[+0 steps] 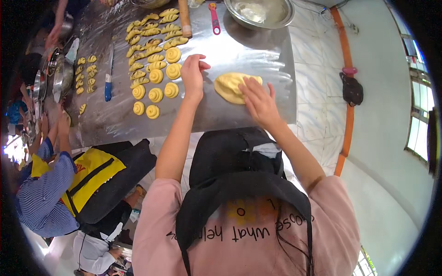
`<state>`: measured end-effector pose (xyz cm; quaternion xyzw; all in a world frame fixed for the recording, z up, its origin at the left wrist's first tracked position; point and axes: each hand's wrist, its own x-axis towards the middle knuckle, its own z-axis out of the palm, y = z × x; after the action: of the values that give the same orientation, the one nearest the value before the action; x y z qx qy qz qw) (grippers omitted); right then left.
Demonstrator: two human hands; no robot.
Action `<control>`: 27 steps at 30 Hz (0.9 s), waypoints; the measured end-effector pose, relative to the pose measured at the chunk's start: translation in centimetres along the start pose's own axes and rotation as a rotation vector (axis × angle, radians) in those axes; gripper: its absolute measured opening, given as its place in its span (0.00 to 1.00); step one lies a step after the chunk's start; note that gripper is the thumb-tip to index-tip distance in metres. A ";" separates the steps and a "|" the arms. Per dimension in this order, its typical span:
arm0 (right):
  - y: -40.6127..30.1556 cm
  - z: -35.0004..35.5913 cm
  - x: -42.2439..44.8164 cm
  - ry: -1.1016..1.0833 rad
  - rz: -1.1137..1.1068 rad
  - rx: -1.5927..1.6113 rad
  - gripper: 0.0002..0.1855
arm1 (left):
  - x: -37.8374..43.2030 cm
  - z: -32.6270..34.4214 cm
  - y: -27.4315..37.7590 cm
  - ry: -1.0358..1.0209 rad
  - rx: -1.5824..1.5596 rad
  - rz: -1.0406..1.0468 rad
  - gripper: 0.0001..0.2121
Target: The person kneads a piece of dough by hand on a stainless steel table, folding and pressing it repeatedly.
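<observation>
A flattened yellow piece of dough (228,86) lies on the steel table (221,117). My right hand (257,100) rests on its right part, fingers apart. My left hand (194,74) is over the table, left of the dough and apart from it, with nothing seen in it; its fingers are partly bent. Close to its left are several round spiral dough pieces (156,95). Beyond them lie rows of shaped dough rolls with dark stripes (151,31). A wooden rolling pin (185,20) lies at the far side, near a pink measuring spoon (214,19).
A steel bowl (259,24) with white contents stands at the far right table corner. A blue-handled knife (108,82) lies left of the rolls, near small dough pieces (91,74). Another person (48,193) is at the table on the left, near metal bowls (62,79).
</observation>
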<state>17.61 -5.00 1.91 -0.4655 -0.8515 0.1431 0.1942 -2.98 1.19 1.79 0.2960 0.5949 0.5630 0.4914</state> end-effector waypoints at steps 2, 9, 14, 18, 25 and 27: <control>0.0 0.2 -2.3 -0.057 -0.033 -0.115 0.19 | 0.0 1.0 0.1 -0.050 0.166 0.058 0.12; 1.2 -3.8 3.0 -0.186 0.231 0.286 0.09 | -3.8 6.6 -1.7 -0.335 0.949 0.254 0.15; 0.7 4.2 4.2 0.346 0.290 0.224 0.08 | -6.8 5.3 -2.4 -0.158 0.497 0.287 0.10; -1.4 4.6 2.3 0.430 0.193 0.115 0.05 | -8.1 3.2 -5.6 -0.064 0.563 0.704 0.07; 3.3 6.0 6.6 0.340 0.016 0.192 0.05 | -2.8 4.9 -6.7 0.076 0.696 0.869 0.05; 4.4 6.3 8.3 0.311 0.074 0.061 0.06 | -0.9 5.9 -6.1 0.125 0.754 0.825 0.05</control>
<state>13.85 3.96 -3.91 -0.5069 -0.7887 0.1022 0.3326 3.93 1.46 -3.20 0.6253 0.6179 0.4736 0.0545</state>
